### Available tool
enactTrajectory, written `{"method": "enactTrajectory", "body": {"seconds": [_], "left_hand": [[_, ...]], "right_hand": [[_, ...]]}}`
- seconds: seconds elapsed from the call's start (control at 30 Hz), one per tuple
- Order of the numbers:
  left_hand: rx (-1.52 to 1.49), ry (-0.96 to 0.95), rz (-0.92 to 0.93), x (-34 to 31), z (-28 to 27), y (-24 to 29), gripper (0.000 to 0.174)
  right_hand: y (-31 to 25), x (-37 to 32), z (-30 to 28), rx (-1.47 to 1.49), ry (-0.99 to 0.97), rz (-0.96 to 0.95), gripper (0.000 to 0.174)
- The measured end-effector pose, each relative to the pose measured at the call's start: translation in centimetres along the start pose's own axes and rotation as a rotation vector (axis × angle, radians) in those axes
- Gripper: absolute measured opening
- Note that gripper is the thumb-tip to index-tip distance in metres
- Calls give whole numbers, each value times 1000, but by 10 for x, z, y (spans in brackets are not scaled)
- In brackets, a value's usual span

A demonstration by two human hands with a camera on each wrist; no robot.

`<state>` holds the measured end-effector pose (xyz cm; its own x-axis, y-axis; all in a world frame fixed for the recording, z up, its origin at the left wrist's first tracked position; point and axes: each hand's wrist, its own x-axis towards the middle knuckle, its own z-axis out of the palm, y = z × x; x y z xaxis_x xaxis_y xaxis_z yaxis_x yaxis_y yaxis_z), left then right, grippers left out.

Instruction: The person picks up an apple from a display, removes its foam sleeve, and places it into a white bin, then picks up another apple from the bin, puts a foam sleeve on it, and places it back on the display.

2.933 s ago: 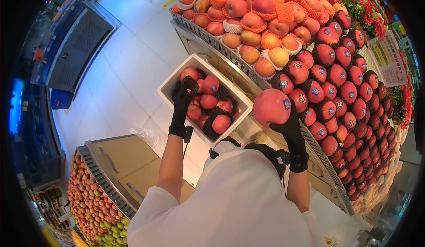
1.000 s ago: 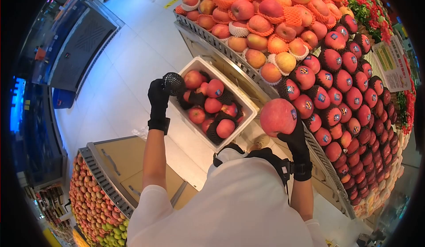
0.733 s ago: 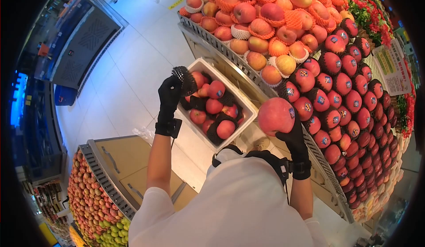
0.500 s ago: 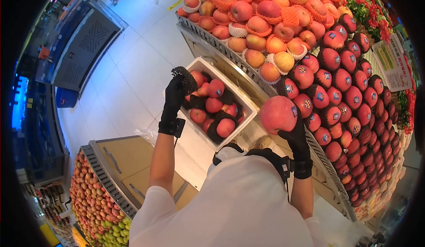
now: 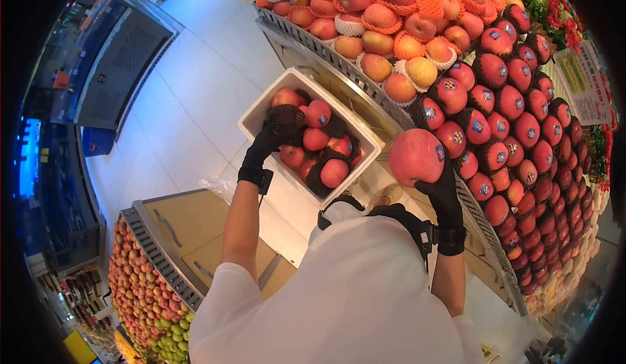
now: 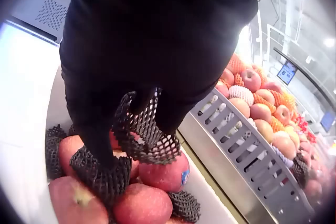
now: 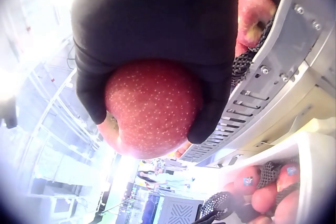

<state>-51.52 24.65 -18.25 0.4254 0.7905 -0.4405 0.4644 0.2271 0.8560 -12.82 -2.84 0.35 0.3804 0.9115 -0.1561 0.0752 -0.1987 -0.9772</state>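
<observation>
My gloved left hand (image 5: pixel 268 141) reaches over the white foam box (image 5: pixel 301 192), its fingers holding a black foam fruit net (image 6: pixel 152 137). In the left wrist view the net hangs open-mouthed from the fingers, right above the apples. Several red apples (image 5: pixel 315 139) lie in the box, some partly in black nets. To the right, my gloved right hand (image 5: pixel 445 199) grips a large bare red apple (image 5: pixel 416 158) with a blue sticker. The right wrist view shows fingers and thumb curled around that apple (image 7: pixel 152 108), between the box and the display shelf.
A slatted display shelf (image 5: pixel 313 45) bears apples in orange and white nets (image 5: pixel 379 17), and stickered red apples in black nets (image 5: pixel 478 126). A lower left stand holds small fruit (image 5: pixel 140 269) above cabinet doors (image 5: pixel 189 224). A clear plastic bag (image 5: pixel 218 186) lies nearby.
My left hand carried the black net out to the box's left side, then moved it right and back over the apples inside. The right hand keeps its hold on the large apple.
</observation>
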Motion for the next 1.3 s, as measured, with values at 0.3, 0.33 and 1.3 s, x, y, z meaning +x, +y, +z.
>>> {"method": "enactTrajectory", "body": {"seconds": [0.3,0.33,1.3], "left_hand": [[96,-62,241,-14,100,-81,62],[110,-90,250,-19,111,-83,67],[588,-25,732,-43,190,-30,23]], "right_hand": [[8,4,6,21,-16,7,100],[1,3,9,24,-14,15,100],[13,7,13,45,-25,46,102]]}}
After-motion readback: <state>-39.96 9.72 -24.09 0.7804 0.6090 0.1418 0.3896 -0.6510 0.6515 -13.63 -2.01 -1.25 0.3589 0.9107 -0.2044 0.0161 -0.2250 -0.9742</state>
